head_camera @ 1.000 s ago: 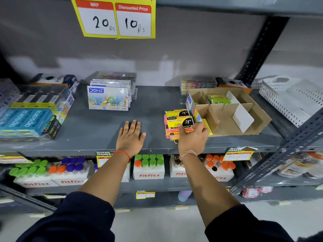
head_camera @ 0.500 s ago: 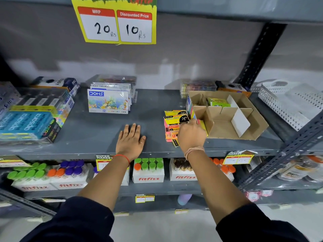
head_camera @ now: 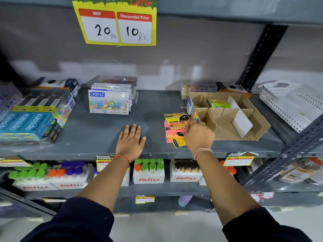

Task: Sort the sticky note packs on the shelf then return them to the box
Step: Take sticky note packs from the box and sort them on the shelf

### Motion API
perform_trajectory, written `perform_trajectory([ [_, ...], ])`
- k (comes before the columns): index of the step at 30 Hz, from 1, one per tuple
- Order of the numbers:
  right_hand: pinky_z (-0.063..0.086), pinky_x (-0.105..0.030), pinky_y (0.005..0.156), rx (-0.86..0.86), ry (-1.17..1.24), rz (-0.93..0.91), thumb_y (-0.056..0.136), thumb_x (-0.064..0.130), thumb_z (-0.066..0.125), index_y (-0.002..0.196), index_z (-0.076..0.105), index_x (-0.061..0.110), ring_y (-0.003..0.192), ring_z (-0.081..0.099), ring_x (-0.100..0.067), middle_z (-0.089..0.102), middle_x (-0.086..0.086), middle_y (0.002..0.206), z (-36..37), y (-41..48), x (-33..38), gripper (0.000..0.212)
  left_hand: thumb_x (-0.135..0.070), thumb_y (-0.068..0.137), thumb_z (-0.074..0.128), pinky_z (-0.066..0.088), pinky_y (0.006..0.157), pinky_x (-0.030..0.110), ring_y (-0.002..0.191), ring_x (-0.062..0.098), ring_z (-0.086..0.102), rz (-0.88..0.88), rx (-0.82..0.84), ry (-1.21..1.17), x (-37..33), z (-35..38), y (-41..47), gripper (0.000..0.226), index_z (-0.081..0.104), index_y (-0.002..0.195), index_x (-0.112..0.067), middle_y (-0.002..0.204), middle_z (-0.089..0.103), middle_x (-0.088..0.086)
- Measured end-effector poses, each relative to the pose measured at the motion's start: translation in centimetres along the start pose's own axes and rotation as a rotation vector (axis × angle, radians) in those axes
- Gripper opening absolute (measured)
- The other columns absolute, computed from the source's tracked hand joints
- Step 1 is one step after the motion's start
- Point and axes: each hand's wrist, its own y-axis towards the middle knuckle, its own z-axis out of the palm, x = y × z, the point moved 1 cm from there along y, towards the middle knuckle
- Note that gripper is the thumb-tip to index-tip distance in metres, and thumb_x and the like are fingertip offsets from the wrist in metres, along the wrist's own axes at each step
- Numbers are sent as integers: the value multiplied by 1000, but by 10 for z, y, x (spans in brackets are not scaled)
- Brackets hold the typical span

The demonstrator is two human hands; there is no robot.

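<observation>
A stack of sticky note packs, yellow and pink, lies on the grey shelf just left of an open cardboard box with dividers. A few more packs stand at the box's left wall, and green ones sit in a back compartment. My right hand rests against the stack's right side. Its thumb touches the top pack and its fingers are hidden between stack and box. My left hand lies flat on the shelf, fingers apart, holding nothing.
DOMS oil pastel boxes stand behind my left hand. Apsara packs fill the left end. A white perforated basket sits right of the box, by a slanted shelf strut. Fitfizz bottles line the lower shelf.
My right hand brought a yellow pack down from above onto the stack, then slid a little right toward the box. My left hand has stayed flat on the shelf.
</observation>
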Motion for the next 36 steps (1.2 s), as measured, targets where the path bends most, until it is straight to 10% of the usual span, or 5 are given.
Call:
perform_trajectory([
  [5,53,-37,78,70,135,-150,93,25,54,115,65,9,97,66,-33,66,-14,114,-23,23,6,29,-39,98,21,1,121,38,148,24,-3,-6,2,-14,0,0,-1,56,6,148,-16,160,3,2],
  [8,36,-39,111,549,-37,-396,90,35,58,140,41,17,135,38,-26,41,-8,147,-26,52,12,56,-39,98,21,1,121,38,148,24,-3,-4,1,-21,0,0,-1,57,7,148,-16,160,3,2],
  [12,29,-39,115,948,-222,-448,90,31,59,148,23,19,142,28,-27,24,-5,157,-21,73,18,69,-39,98,21,2,120,39,148,24,-2,-17,5,6,-1,-1,0,57,6,148,-16,160,3,2],
  [20,39,-31,102,884,-61,-458,88,13,62,126,59,13,121,54,-25,58,-5,135,-17,85,16,38,-39,98,23,3,121,38,148,24,-1,2,17,-20,1,-4,0,57,8,148,-16,160,4,2],
  [36,47,-35,77,512,140,-445,98,19,40,103,63,4,102,60,-37,66,-20,108,-9,85,94,28,-32,99,21,2,121,34,148,21,-1,-5,-1,-60,15,-8,4,55,6,148,-11,159,4,5],
])
